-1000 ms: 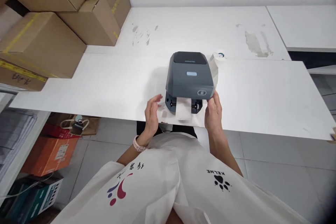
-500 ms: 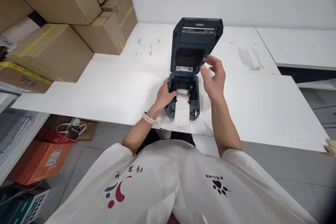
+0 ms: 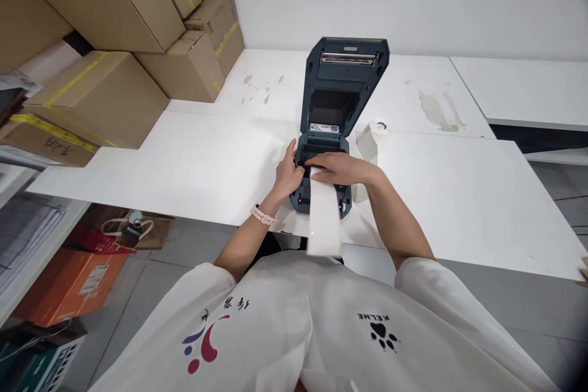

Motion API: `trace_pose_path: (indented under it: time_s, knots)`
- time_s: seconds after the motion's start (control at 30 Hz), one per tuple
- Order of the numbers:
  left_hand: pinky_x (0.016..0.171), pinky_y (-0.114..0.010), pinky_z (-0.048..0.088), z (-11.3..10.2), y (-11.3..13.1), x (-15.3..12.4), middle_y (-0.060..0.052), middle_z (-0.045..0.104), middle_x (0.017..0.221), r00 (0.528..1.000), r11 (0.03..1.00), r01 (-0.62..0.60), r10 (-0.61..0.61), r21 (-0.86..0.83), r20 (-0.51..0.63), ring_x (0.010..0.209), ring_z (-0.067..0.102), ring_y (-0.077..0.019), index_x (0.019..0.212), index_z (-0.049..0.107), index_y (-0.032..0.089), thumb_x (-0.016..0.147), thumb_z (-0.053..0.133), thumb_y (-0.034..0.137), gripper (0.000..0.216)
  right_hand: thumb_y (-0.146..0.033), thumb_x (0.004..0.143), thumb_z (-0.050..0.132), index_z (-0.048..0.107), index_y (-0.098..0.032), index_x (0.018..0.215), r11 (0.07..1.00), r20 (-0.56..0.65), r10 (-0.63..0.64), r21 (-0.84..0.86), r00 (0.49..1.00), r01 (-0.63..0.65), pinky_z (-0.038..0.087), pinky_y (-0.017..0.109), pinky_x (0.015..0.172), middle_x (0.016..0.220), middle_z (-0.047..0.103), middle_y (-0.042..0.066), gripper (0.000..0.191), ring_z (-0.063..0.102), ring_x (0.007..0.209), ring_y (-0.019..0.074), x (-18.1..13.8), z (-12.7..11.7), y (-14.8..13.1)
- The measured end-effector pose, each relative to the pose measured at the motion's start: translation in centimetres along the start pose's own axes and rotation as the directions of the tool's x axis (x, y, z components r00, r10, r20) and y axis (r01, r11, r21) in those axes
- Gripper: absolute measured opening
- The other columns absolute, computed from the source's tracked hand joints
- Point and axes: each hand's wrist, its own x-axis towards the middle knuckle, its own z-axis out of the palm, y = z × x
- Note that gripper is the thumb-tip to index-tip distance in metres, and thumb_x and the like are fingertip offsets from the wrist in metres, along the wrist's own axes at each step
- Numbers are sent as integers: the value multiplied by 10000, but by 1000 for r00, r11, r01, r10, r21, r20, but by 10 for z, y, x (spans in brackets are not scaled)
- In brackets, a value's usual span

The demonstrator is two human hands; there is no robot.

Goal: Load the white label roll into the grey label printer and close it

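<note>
A dark label printer point(image 3: 316, 201) stands on the white table with its lid point(image 3: 340, 82) raised. A white label strip point(image 3: 324, 220) runs out over its front and past the table edge. My left hand point(image 3: 288, 174) grips the printer's left side wall, its thumb reaching over the rim inside. Reaching in from the right, my right hand point(image 3: 342, 168) has its fingers and thumb closed about the upper end of the strip, inside the open bay. That hand covers most of the roll holder.
Right of the printer lies a folded white paper strip point(image 3: 367, 144). Cardboard boxes point(image 3: 98, 98) are stacked on the table's left. The white table point(image 3: 441, 196) ends just before my body, and a wall rises behind. An orange box point(image 3: 73, 285) sits low at left.
My right hand has come down from beside the raised lid into the printer bay, onto the strip. The strip now hangs farther out toward me. My left hand stays at the printer's side.
</note>
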Motion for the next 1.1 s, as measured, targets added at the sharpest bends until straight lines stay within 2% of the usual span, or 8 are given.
trace_pose_path:
  time_s: [0.1, 0.2, 0.3, 0.37, 0.57, 0.73, 0.9, 1.1]
  knots:
    - [1155, -526, 471, 1, -7, 1, -94, 616, 1556, 1000, 998, 1, -1, -55, 11, 1360, 626, -324, 1672, 269, 273, 777, 564, 123, 954, -449, 993, 651, 652, -263, 1451, 876, -137, -253, 387, 958, 287, 560, 357, 865, 1290, 747, 94, 495, 725, 1053, 240, -51, -9, 24]
    - [1179, -524, 457, 1, -12, 1, -90, 567, 1606, 1000, 995, 17, -14, -96, 25, 1451, 562, -325, 1667, 271, 298, 802, 576, 141, 931, -454, 919, 762, 768, -332, 1269, 673, -438, -296, 535, 849, 511, 554, 352, 764, 1032, 771, 59, 371, 711, 878, 210, -114, 8, 55]
    - [1195, -533, 444, 1, -14, 1, -100, 539, 1629, 999, 992, 17, -13, -124, 29, 1481, 534, -336, 1659, 294, 300, 801, 588, 149, 920, -517, 790, 860, 797, -351, 1034, 657, -667, 94, 599, 739, 457, 543, 384, 696, 834, 725, 48, 301, 668, 792, 237, -167, 42, 88]
    - [1192, -529, 454, 2, -16, 1, -95, 543, 1625, 1000, 986, 14, -10, -163, 27, 1487, 528, -335, 1648, 321, 311, 790, 595, 153, 915, -526, 737, 893, 770, -332, 985, 652, -646, 349, 688, 679, 319, 556, 400, 722, 866, 726, 56, 338, 674, 839, 254, -184, 62, 108]
    - [1217, -534, 444, 6, -21, 3, -114, 627, 1532, 999, 961, -12, 2, -276, -35, 1438, 576, -323, 1598, 426, 260, 716, 606, 137, 909, -440, 721, 891, 693, -325, 1178, 628, -525, 599, 777, 604, 53, 592, 353, 840, 1054, 707, 22, 511, 691, 937, 193, -153, 77, 153]
    - [1244, -536, 406, 7, -17, 3, -158, 642, 1502, 998, 947, 2, -23, -321, -62, 1443, 574, -314, 1566, 463, 184, 659, 601, 139, 918, -475, 684, 900, 648, -326, 1243, 648, -508, 552, 760, 661, 43, 522, 498, 1140, 1126, 713, 38, 630, 698, 1118, 246, -113, 73, 169]
    - [1228, -526, 426, 6, -9, 1, -181, 662, 1466, 994, 933, 23, -61, -358, -93, 1397, 616, -309, 1544, 475, 148, 621, 603, 163, 932, -453, 706, 915, 633, -342, 1331, 608, -428, 488, 792, 760, 56, 437, 558, 1237, 1245, 724, 58, 695, 656, 1308, 278, -118, 62, 179]
    - [1186, -517, 477, 5, -1, -2, -170, 664, 1465, 986, 916, 71, -123, -394, -109, 1355, 649, -307, 1556, 466, 183, 625, 642, 190, 948, -437, 680, 934, 527, -384, 1458, 583, -463, 540, 808, 703, 85, 405, 545, 1257, 1584, 562, 95, 880, 489, 1523, 282, -115, 30, 216]
